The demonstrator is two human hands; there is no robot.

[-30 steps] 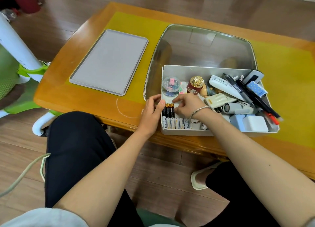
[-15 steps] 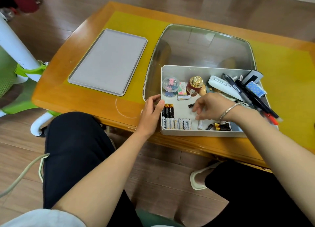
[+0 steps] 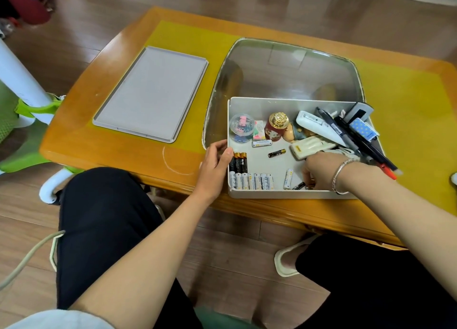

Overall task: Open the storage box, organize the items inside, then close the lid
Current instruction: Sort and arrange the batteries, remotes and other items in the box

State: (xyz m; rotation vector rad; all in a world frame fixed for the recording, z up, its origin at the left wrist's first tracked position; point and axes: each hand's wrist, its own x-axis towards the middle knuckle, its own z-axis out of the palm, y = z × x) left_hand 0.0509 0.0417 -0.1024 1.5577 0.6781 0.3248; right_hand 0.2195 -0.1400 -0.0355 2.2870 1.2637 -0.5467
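The box [image 3: 291, 194] sits open at the near edge of the table [image 3: 118, 153], its lid [image 3: 150, 94] lying flat to the left, well apart. Along the box's near wall stands a row of seven white batteries [image 3: 251, 181], with three black ones [image 3: 238, 162] just behind at the left corner. Four more batteries lie loose: two white [image 3: 261, 143] [image 3: 288, 179], two black [image 3: 277, 153] [image 3: 298, 185]. The middle of the box floor is bare; clips, a jar [image 3: 276, 126], pens and chargers crowd the far wall and right side. The left hand [image 3: 216, 166] grips the left wall, thumb over the rim. The right hand [image 3: 321, 171] reaches palm-down to the near wall, fingertips curled at something small; whether it holds it cannot be told.
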